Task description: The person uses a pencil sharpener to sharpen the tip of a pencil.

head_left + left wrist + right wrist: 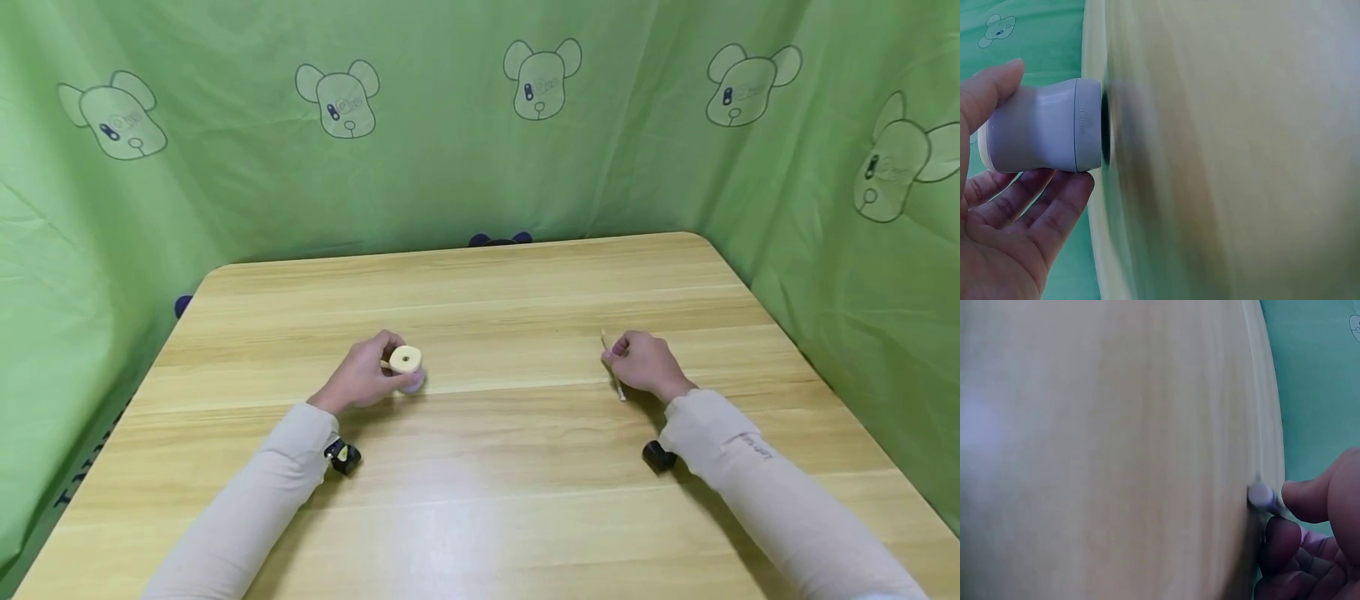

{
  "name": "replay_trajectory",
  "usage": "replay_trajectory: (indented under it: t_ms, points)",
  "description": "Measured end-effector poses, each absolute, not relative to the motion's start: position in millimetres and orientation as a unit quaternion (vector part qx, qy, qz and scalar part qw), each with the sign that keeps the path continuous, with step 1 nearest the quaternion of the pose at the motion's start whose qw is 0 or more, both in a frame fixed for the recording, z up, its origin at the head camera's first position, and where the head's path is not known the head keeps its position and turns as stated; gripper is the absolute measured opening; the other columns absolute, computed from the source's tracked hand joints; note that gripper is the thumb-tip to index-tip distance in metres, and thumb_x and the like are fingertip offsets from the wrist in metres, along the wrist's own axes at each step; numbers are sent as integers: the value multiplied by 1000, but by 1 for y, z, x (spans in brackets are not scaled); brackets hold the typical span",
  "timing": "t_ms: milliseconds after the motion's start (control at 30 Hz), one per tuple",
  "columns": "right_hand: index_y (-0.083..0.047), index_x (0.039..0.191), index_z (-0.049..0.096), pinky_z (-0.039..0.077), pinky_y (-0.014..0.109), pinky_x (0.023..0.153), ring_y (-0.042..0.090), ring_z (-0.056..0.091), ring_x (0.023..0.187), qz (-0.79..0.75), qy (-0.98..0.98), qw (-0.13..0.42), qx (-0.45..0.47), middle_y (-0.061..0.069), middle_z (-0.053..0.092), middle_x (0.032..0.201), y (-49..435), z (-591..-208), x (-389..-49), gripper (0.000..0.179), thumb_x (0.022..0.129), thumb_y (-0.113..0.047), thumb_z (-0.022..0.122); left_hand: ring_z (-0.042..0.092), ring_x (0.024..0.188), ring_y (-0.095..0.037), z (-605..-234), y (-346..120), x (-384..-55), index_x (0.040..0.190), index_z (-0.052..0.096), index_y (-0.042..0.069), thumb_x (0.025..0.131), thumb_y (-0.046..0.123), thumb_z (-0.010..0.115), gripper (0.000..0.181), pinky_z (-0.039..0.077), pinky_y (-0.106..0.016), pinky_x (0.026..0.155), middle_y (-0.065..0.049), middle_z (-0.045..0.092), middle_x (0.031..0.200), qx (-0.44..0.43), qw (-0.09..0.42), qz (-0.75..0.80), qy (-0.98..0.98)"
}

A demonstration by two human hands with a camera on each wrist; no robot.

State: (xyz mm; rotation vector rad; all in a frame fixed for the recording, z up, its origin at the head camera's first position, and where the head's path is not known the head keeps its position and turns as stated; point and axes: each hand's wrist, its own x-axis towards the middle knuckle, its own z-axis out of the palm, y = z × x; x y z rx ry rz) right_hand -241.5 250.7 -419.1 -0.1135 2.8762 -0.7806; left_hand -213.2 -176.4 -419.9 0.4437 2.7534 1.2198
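In the head view, my left hand (pixel 365 372) grips a small pencil sharpener (pixel 406 359), upright, with a cream top and a small dark hole in its centre. The left wrist view shows its smooth pale body (pixel 1038 128), the thumb on one side and the fingers on the other, its base close to the table. Farther right, my right hand (pixel 642 362) pinches a thin pale pencil (pixel 619 389) between thumb and fingers, low over the table. One rounded whitish end of the pencil (pixel 1260 495) shows in the right wrist view; the fingers hide its middle.
Both hands are over a light wood-grain table (pixel 480 467) with rounded far corners. A green curtain (pixel 442 175) printed with bear heads hangs behind it and along both sides. Small black cameras sit at the left wrist (pixel 343 457) and right wrist (pixel 658 457).
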Motion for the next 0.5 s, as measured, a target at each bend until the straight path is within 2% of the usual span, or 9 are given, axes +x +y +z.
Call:
replay_trajectory:
  t_ms: [367, 500]
  points:
    - [2, 101, 60, 45, 37, 66, 28, 55, 78, -261, 961, 81, -42, 16, 63, 91, 253, -421, -243, 28, 95, -25, 59, 60, 93, -24, -421, -174, -211, 115, 52, 1, 79, 22, 83, 53, 52, -36, 83, -12, 60, 104, 148, 52, 398, 904]
    - [2, 100, 60, 45, 36, 65, 28, 55, 78, -262, 961, 79, -41, 17, 64, 92, 254, -421, -243, 28, 95, -25, 59, 58, 98, -27, -420, -174, -211, 120, 49, -2, 78, 24, 83, 61, 51, -38, 86, -14, 59, 108, 148, 56, 389, 907]
